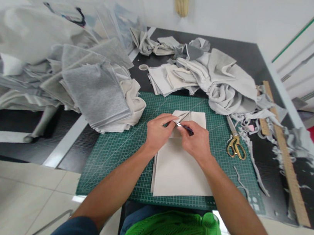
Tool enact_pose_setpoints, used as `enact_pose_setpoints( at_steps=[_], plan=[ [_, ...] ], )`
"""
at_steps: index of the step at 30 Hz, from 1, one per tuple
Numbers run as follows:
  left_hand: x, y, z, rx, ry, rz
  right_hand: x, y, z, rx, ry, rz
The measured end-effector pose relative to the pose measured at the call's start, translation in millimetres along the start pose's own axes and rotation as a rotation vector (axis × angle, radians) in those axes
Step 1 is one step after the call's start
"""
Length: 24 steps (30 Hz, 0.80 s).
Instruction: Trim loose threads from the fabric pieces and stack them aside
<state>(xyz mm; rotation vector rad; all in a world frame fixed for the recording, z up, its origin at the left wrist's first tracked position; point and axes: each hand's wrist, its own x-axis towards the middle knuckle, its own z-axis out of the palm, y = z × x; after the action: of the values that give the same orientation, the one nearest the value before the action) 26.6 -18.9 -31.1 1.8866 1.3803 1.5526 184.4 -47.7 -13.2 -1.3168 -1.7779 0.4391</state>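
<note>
A stack of cream fabric pieces (181, 171) lies on the green cutting mat (119, 159), its far part under both my hands. My left hand (159, 131) is closed, its thumb and fingers pinching the fabric near the far end of the stack. Just beside it, my right hand (196, 140) is closed around a slim tool (187, 129) with a dark handle and a shiny metal part. The tool's metal end reaches the left fingertips; its exact kind is hard to make out. Gold-handled scissors (236, 146) rest on the mat to the right.
Grey fabric pieces (96, 89) are heaped at the left, before a clear plastic box (113, 14). More folded fabric (227, 76) lies behind the mat. A wooden ruler (287, 163), fabric strips (252, 166) and scraps line the right side. A tape ring (143, 67) sits at the back.
</note>
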Motion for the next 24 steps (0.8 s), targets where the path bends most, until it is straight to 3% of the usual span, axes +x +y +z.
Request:
enact_pose_setpoints(
  at_steps=[24],
  plan=[
    [0.2, -1.4, -0.9, 0.0, -0.022, -0.018, -2.2, 5.2, 3.7, 0.001, 0.024, -0.087]
  ],
)
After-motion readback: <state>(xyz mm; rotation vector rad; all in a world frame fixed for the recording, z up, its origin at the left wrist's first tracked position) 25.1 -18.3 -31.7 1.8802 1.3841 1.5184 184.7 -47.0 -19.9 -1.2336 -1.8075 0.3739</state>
